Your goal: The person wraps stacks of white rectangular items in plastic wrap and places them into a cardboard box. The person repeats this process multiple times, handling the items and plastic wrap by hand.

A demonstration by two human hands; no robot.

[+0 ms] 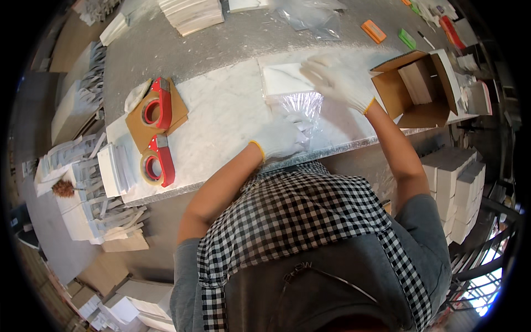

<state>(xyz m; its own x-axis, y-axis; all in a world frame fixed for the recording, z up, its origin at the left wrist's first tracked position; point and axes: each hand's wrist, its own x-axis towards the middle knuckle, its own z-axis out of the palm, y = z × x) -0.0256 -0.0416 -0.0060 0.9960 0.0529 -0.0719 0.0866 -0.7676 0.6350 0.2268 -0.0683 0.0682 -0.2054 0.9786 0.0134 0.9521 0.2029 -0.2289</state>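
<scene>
In front of me, a stack of white marble-look tiles (pixel 285 80) lies on the pale worktop, partly inside a clear plastic bag (pixel 301 108). The bag's crinkled loose end trails toward me. My left hand (pixel 282 135), in a white glove with a yellow cuff, is closed on that loose plastic near the worktop's front edge. My right hand (pixel 334 83), gloved the same way and slightly blurred, reaches over the right end of the stack. Its fingers are stretched out, and I see nothing held in them.
To the right stands an open cardboard box (pixel 395 88) with pale pieces inside. Two red tape dispensers (pixel 164 105) rest at left, one on brown cardboard (pixel 178 113). An orange block (pixel 373 31) and a green block (pixel 407 38) lie farther back, near loose plastic bags (pixel 312 19).
</scene>
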